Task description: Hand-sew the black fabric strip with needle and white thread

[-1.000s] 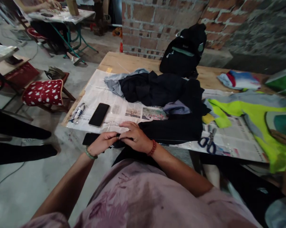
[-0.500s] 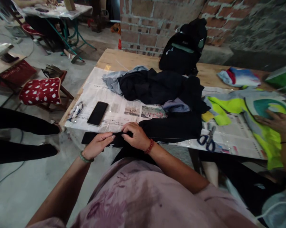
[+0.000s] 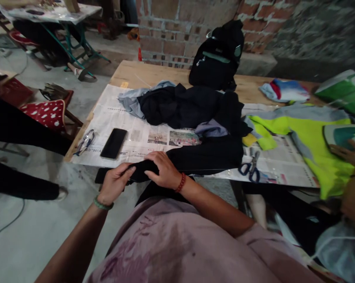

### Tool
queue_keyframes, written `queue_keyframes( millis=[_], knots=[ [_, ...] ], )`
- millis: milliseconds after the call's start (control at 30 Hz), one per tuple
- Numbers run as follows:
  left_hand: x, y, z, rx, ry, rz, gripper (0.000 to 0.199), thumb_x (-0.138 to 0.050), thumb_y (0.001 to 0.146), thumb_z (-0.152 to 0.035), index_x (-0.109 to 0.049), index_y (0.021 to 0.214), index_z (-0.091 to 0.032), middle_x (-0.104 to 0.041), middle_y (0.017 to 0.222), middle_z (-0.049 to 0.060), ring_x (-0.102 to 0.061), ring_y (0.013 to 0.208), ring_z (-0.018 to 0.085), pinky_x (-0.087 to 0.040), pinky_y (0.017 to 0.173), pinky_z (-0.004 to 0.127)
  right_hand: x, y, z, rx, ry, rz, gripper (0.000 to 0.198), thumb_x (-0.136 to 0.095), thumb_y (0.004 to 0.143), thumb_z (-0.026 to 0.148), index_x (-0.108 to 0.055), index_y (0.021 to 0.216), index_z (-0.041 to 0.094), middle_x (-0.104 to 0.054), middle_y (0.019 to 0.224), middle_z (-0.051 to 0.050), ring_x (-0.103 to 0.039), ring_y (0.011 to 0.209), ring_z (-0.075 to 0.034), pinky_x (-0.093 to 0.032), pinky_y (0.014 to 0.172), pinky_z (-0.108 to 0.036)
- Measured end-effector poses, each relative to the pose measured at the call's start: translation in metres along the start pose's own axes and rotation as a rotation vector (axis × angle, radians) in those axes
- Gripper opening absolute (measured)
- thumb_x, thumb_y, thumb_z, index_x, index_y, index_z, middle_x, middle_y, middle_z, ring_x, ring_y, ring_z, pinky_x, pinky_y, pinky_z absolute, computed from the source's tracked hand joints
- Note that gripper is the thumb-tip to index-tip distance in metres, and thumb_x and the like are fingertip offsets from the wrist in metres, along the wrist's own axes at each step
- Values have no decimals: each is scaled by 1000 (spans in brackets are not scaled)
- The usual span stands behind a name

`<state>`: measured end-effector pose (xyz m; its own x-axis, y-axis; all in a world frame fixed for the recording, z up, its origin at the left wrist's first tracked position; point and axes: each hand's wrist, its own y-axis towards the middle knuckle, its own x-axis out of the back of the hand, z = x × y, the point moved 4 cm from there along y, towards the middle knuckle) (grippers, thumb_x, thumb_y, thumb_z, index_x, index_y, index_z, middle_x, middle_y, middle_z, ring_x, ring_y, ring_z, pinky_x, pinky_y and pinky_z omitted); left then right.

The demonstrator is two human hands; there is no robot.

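Observation:
Black cloth (image 3: 205, 155) stretches along the table's front edge, its left end gathered between my hands. My left hand (image 3: 114, 182), with a green bead bracelet, pinches that end between thumb and fingers. My right hand (image 3: 161, 169), wearing a red bead bracelet, is closed on the same cloth a little further right. Beyond my hands lies a dark smartphone (image 3: 114, 144), with a pair of glasses (image 3: 85, 141) to its left. A crumpled heap of dark clothing (image 3: 189, 104) is spread behind the cloth. Blue-handled scissors (image 3: 251, 167) lie to the right.
Newspaper (image 3: 103, 106) covers much of the wooden table (image 3: 154, 70). A black backpack (image 3: 214, 59) stands at the back. On the right, another person's hand (image 3: 351, 151) holds an iron (image 3: 339, 135) on a yellow-and-grey garment (image 3: 308, 125). Someone's dark-clad legs (image 3: 21, 181) are at the left.
The cloth between my hands has been turned so a wider black fold shows. The person at left has shifted legs, and the co-worker's iron has moved over the yellow garment.

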<state>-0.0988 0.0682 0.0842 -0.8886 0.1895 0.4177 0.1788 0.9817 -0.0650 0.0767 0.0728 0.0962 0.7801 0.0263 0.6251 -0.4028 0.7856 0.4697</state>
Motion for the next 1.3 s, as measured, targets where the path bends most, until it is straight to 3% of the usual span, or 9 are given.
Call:
queue_keyframes(
  millis=[100,267,433,567,700,867,1000,1167,1300],
  knots=[
    [11,-1,4,58,-27,-102,40,-57,74,-47,-66,96,-15,-66,85,5,-58,79,18,-49,68,26,33,-15,-24,22,-116,-8,34,-53,78,30,-50,111,20,-55,115,-9,-47,110,-21,-34,96,-41],
    [23,-4,17,38,-39,-211,40,-61,70,-49,-66,91,-16,-66,90,4,-58,86,20,-49,78,29,101,-62,-110,-249,-449,-17,24,-55,75,23,-59,98,17,-59,106,-9,-50,104,-23,-35,93,-42],
    [29,-4,28,-75,49,-193,30,-58,74,-44,-67,92,-22,-66,96,4,-58,92,21,-45,87,31,131,-90,-160,-436,-571,16,14,-51,77,19,-64,82,18,-64,94,-8,-54,94,-23,-38,86,-40],
    [32,-3,32,-90,87,-157,31,-56,75,-44,-67,93,-22,-65,101,5,-55,99,22,-40,95,33,148,-76,-158,-495,-498,-131,17,-45,81,23,-62,81,18,-65,87,-8,-56,87,-21,-40,80,-36],
    [31,2,46,26,23,-202,38,-59,71,-48,-66,95,-19,-65,97,5,-57,93,21,-43,88,31,167,-53,-150,-540,-416,-262,20,-40,83,28,-57,87,18,-62,81,-6,-55,76,-19,-42,72,-32],
    [24,17,63,219,-154,-300,46,-65,65,-50,-63,97,-17,-62,72,0,-55,66,13,-45,62,23,166,-40,-166,-605,-223,-182,16,-45,77,25,-55,87,17,-57,71,-2,-50,62,-13,-41,63,-26],
    [21,26,60,257,-204,-301,49,-69,58,-51,-65,92,-16,-61,67,-1,-53,59,12,-42,54,21,159,-42,-187,-658,-120,-65,18,-46,76,25,-56,89,17,-55,65,1,-46,54,-11,-39,56,-24],
    [19,31,62,277,-201,-289,48,-69,58,-50,-65,91,-15,-62,71,1,-53,61,13,-43,54,21,160,-38,-186,-513,-214,-16,17,-47,74,20,-61,83,17,-62,86,-5,-56,80,-16,-43,77,-30],
    [19,32,69,267,-226,-297,45,-69,59,-48,-66,91,-17,-64,78,1,-56,66,13,-46,59,22,161,-28,-167,-363,-324,-36,19,-48,77,22,-63,88,17,-61,91,-7,-55,87,-18,-42,83,-34]
  ],
)
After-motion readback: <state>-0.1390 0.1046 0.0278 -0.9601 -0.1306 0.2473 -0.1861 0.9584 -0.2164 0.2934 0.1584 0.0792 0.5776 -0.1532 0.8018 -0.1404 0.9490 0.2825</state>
